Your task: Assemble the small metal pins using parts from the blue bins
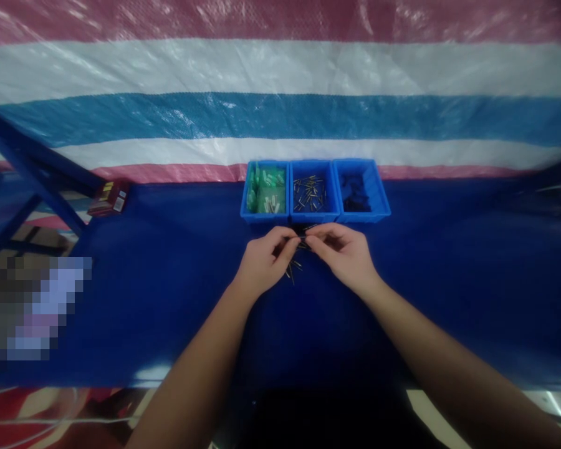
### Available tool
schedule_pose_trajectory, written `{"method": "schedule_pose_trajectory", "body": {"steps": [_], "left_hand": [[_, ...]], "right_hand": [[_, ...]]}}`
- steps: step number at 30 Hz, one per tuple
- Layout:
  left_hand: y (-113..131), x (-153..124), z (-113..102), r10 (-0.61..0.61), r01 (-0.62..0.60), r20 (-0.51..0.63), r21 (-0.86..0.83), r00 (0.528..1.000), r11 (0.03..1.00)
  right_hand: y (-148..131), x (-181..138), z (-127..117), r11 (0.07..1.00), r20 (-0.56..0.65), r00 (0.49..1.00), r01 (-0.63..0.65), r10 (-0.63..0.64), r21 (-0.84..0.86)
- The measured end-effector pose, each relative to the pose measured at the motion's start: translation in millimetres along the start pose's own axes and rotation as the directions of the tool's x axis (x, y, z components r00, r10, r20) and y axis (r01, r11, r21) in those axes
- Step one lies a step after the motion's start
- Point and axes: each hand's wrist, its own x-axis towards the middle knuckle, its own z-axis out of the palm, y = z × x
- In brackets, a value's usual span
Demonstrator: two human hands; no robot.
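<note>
My left hand point(270, 254) and my right hand point(345, 252) meet just in front of the blue bins, each closed in a pinch. Between their fingertips is a small thin piece point(302, 237), too small and dim to name. Under and beside my left hand lie several slim dark and brass-coloured pins point(293, 269) on the blue table surface, some hidden by the fingers. The middle bin point(314, 217) holds more such pins point(310, 192). In the left bin point(265, 218) are green plastic bags and small whitish pieces point(272, 204).
The right bin point(376, 206) contains small dark pieces point(355, 193). A dark red box point(108, 197) rests at the table's point(177, 299) back left, beside a blue metal frame point(42, 162). A striped plastic sheet point(280, 68) hangs behind. The lower left has a blurred-out patch.
</note>
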Motion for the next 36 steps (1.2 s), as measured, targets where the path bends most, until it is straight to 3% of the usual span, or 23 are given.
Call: {"method": "schedule_pose_trajectory", "body": {"steps": [10,24,36], "left_hand": [[0.4,-0.7,1.5,-0.005,0.005,-0.003,-0.009,1.0,1.0],[0.1,0.4,0.0,0.021,-0.021,0.003,-0.01,1.0,1.0],[1.3,1.0,-0.3,-0.004,0.004,0.029,-0.006,1.0,1.0]], "right_hand": [[1.7,0.1,-0.3,1.0,-0.001,1.0,0.004,-0.004,-0.007],[1.7,-2.9,0.6,0.988,0.054,0.997,0.064,-0.057,-0.141],[0.0,-2.4,0.2,0.985,0.019,0.999,0.046,-0.044,-0.167]]}}
